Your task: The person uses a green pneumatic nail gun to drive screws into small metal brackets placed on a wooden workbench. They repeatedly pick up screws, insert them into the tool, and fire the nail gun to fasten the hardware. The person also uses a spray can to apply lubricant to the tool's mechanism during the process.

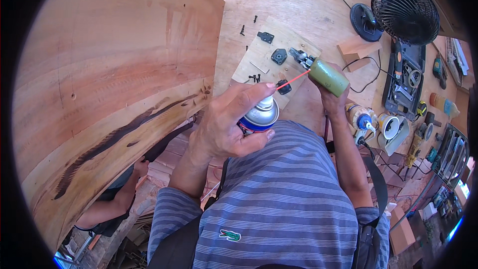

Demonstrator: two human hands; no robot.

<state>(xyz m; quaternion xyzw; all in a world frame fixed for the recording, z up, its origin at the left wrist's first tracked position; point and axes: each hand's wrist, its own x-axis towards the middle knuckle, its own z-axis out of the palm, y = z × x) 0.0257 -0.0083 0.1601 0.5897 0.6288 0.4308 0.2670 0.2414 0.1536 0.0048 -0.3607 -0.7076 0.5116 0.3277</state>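
Plywood bench (298, 0), spraying under way.
Left hand (224, 124) is gripping the can (260, 115), straw (294, 79) aiming at the tool (323, 74) clasped in the right hand (331, 99) above the can; next, steady aim.

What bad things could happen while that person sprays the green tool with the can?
The red straw is thin, so spray from the can in the left hand might miss the metal tip of the green tool and land on the right hand or the board with small black parts. Held up in the air, the tool could slip and fall.
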